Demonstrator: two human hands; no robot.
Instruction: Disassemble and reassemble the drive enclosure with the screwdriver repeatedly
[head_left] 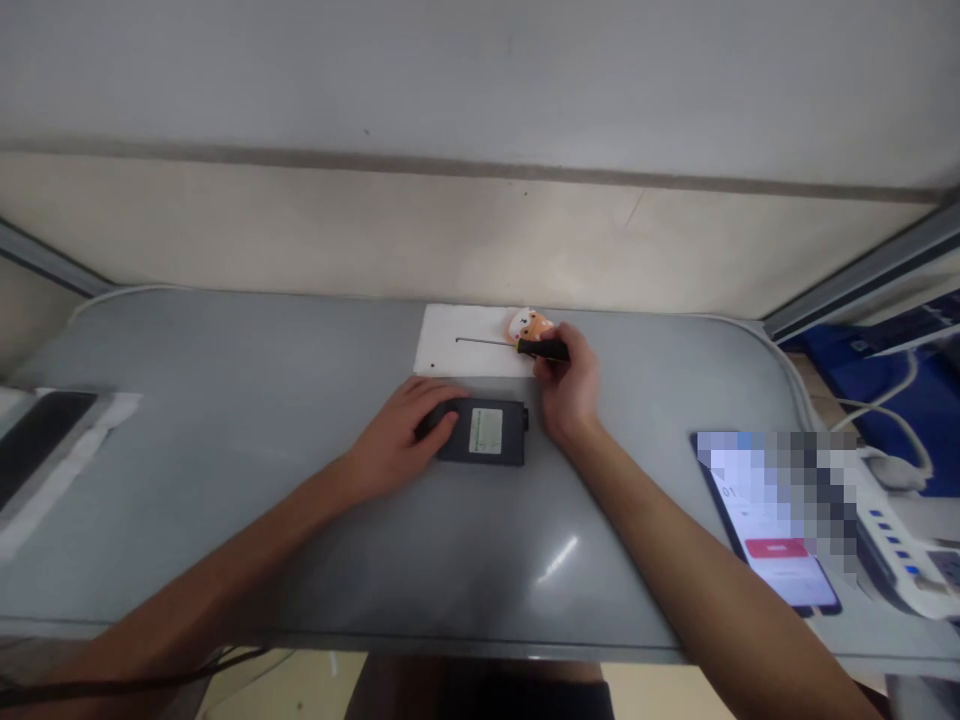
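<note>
A flat black device point(487, 432) with a pale label lies on the grey table point(225, 450) in front of me. My left hand point(401, 430) rests on its left end, fingers laid flat over it. My right hand point(570, 385) is closed around the black handle of a thin screwdriver point(517, 345), whose shaft points left over a white sheet point(457, 355). A small orange and white figure point(531, 325) sits just beyond my right fingers.
A phone point(780, 540) with a lit screen lies at the right. Beyond it are a white power strip point(900, 540), white cables and blue items. A dark flat object on white wrapping point(45, 450) sits at the left edge. A wall runs behind the table.
</note>
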